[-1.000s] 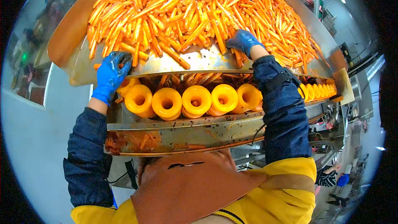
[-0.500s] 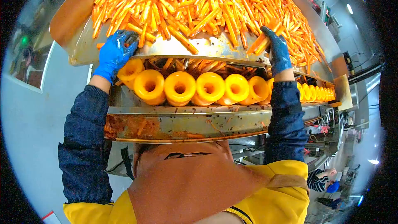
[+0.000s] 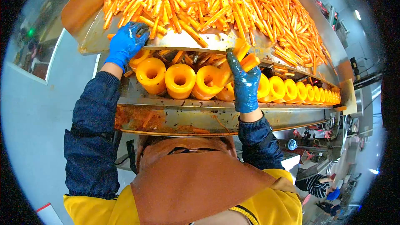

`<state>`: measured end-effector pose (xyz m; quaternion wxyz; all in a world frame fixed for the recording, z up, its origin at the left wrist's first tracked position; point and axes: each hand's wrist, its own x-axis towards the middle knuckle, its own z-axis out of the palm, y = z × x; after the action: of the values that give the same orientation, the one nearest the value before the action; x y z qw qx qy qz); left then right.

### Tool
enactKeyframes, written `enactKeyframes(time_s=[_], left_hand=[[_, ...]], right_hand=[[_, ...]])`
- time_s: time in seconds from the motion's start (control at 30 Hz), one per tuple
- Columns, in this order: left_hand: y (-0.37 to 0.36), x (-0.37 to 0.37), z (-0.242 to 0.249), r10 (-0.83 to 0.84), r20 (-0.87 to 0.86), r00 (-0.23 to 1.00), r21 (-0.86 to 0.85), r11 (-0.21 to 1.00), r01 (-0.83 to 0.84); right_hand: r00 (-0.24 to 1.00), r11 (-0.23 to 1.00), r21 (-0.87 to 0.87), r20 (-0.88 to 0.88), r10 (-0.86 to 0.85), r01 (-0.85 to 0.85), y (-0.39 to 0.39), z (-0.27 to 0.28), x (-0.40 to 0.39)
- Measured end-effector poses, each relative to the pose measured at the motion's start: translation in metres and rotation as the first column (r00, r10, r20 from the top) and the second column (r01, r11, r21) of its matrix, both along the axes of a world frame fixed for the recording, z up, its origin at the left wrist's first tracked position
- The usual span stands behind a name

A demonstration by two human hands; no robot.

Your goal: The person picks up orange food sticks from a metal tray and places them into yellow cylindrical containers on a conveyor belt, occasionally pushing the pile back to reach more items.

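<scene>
Open gap lies between blue-gloved left hand (image 3: 126, 46) and blue-gloved right hand (image 3: 246, 89); heaped slender orange sticks (image 3: 216, 4) obstruct beyond, yellow hollow cylinders (image 3: 180, 92) nearer.

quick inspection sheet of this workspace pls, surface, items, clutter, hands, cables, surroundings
Surface: metal tray, smeared; trough nearer the wearer, reddish residue at its left end
Job's things: orange sticks heaped on the tray; yellow cups in a row below
Clutter: dark specks along the ledge in front of the cups
Hands: left hand, gloved, at tray's near edge, grip unclear; right hand, gloved, holds some sticks at the cup row
Cables: dark strap or cable beside the apron, cannot tell which
Surroundings: person in striped top, lower right
</scene>
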<state>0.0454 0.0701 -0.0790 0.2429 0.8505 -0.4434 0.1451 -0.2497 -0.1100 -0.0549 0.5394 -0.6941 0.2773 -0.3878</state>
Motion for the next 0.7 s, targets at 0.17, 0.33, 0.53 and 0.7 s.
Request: enactKeyframes(time_s=[0.17, 0.33, 0.53, 0.7], left_hand=[[0.001, 0.004, -0.004, 0.018, 0.005, 1.0, 0.019, 1.0, -0.018], [0.003, -0.008, 0.006, 0.003, 0.044, 0.999, 0.033, 0.999, -0.005], [0.003, -0.011, 0.005, 0.005, 0.086, 0.996, -0.027, 1.0, -0.002], [0.002, -0.004, 0.004, 0.01, -0.001, 1.0, 0.019, 1.0, -0.01]], right_hand=[[0.967, 0.972, 0.028, 0.11, 0.228, -0.232, 0.024, -0.019, 0.029], [0.97, 0.882, -0.404, -0.102, 0.221, -0.243, 0.028, -0.014, 0.019], [0.977, 0.983, -0.122, 0.149, 0.156, -0.138, 0.014, 0.012, -0.002], [0.922, 0.922, -0.038, 0.019, 0.386, -0.385, 0.04, -0.01, 0.031]])
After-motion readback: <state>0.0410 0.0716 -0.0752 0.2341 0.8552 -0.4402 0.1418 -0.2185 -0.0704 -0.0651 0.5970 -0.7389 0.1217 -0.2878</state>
